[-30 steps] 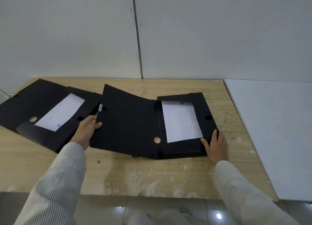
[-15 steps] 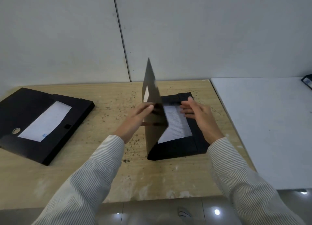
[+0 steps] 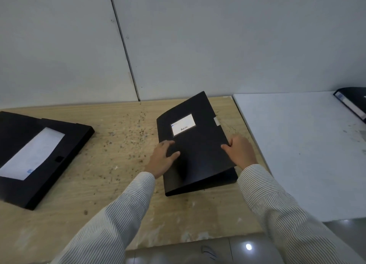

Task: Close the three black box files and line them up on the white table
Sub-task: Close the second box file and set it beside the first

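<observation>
A black box file point(image 3: 196, 145) with a white label lies on the wooden table, its cover folded almost down, a small gap left at its near right corner. My left hand point(image 3: 162, 158) rests flat on the cover's left side. My right hand point(image 3: 239, 151) grips the cover's right edge. A second black box file point(image 3: 75, 137) lies open at the far left with white paper inside. A third black box file point(image 3: 350, 103) lies on the white table point(image 3: 297, 155) at the far right edge, partly cut off.
The wooden table point(image 3: 118, 184) is speckled with dark bits and butts against the white table on its right. A grey panelled wall point(image 3: 178, 42) runs behind both. Shiny floor tiles point(image 3: 247, 248) show below the near edge.
The cover of the middle file has swung from lying open on the left, through upright, down onto the box. My left hand moved onto the cover and my right hand to its right edge.
</observation>
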